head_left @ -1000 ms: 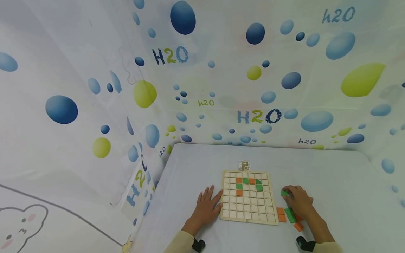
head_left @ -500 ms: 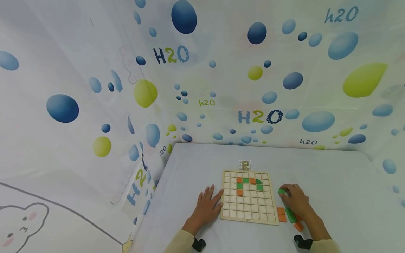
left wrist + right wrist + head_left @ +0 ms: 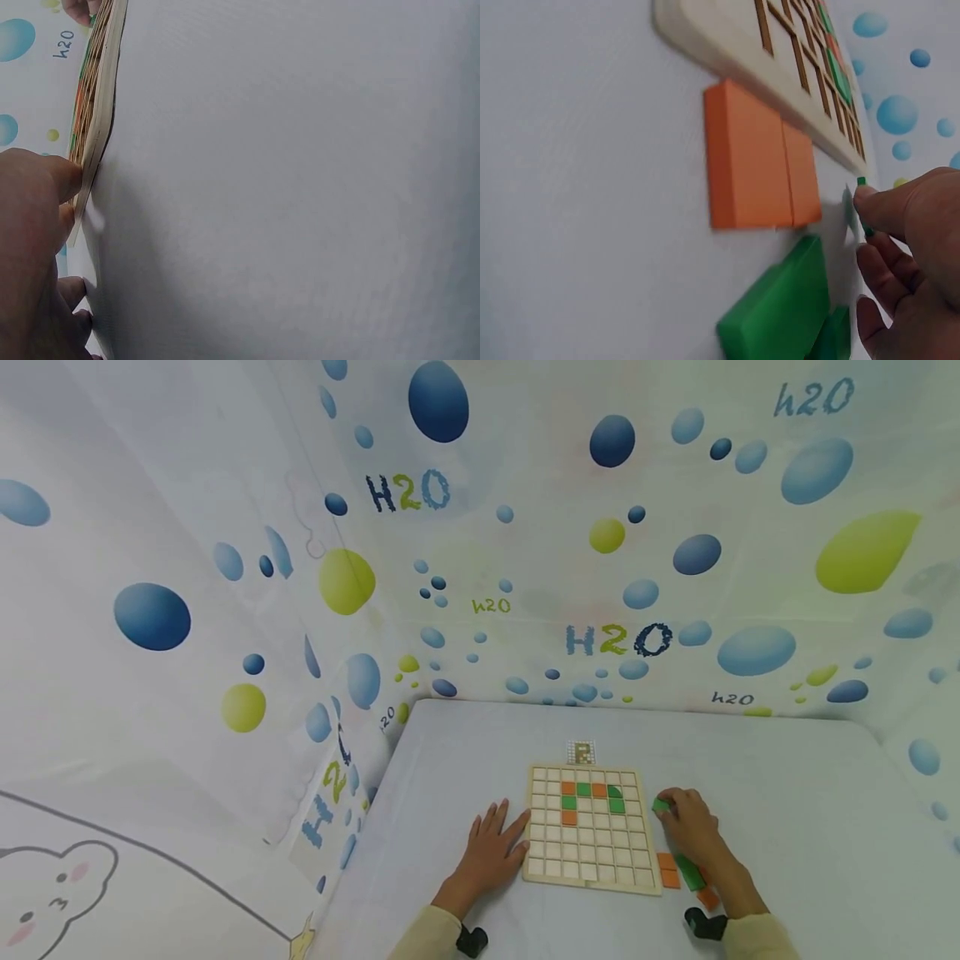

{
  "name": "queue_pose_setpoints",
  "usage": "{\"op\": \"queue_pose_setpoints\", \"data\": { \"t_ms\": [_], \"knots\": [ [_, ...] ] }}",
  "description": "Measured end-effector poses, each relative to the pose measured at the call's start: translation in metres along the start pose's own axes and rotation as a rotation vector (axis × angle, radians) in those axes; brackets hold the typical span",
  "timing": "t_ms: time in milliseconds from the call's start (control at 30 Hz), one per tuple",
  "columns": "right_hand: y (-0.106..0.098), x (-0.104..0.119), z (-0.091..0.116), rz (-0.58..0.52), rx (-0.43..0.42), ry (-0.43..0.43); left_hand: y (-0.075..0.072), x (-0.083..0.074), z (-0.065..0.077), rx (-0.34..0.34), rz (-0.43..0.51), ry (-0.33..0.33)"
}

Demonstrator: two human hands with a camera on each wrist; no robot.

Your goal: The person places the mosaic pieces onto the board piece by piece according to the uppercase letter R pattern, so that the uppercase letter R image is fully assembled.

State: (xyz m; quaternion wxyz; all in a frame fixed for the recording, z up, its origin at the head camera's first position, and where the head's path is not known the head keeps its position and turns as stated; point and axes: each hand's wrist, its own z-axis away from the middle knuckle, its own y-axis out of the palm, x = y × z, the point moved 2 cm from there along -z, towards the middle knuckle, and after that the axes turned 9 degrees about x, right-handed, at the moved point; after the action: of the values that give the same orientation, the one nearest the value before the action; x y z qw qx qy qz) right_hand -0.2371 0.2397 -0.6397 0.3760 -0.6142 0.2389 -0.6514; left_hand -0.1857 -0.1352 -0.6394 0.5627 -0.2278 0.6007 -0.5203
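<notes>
A square wooden grid board (image 3: 588, 864) lies on the white table, with several orange and green tiles set in its upper cells. My left hand (image 3: 489, 852) rests on the table with fingers spread, its thumb and forefinger touching the board's left edge. To the right of the board, my right hand (image 3: 692, 827) pinches a green tile (image 3: 660, 805) between thumb and fingers. In the right wrist view that tile (image 3: 862, 182) shows only at its edges, held just off the table. Orange tiles (image 3: 761, 161) and green tiles (image 3: 780, 307) lie below this hand, partly covered in the head view.
A small printed pattern card (image 3: 581, 752) lies just behind the board. Another orange tile (image 3: 707, 899) is near my right wrist. The table (image 3: 450, 735) meets a patterned wall covering (image 3: 525, 552) at the back and left.
My right hand has moved left and slightly away from me with the green tile, closer to the board's right edge. The left hand and board stay in place.
</notes>
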Motion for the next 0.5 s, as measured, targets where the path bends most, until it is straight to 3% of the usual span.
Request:
{"op": "queue_pose_setpoints", "data": {
  "t_ms": [200,500],
  "knots": [
    [0.008,0.018,-0.01,-0.009,-0.005,-0.007,-0.001,-0.002,0.001,0.011,-0.005,-0.002],
    [0.035,0.061,-0.008,0.015,0.002,-0.166,-0.004,-0.005,0.001,0.002,-0.008,-0.002]
  ]
}}
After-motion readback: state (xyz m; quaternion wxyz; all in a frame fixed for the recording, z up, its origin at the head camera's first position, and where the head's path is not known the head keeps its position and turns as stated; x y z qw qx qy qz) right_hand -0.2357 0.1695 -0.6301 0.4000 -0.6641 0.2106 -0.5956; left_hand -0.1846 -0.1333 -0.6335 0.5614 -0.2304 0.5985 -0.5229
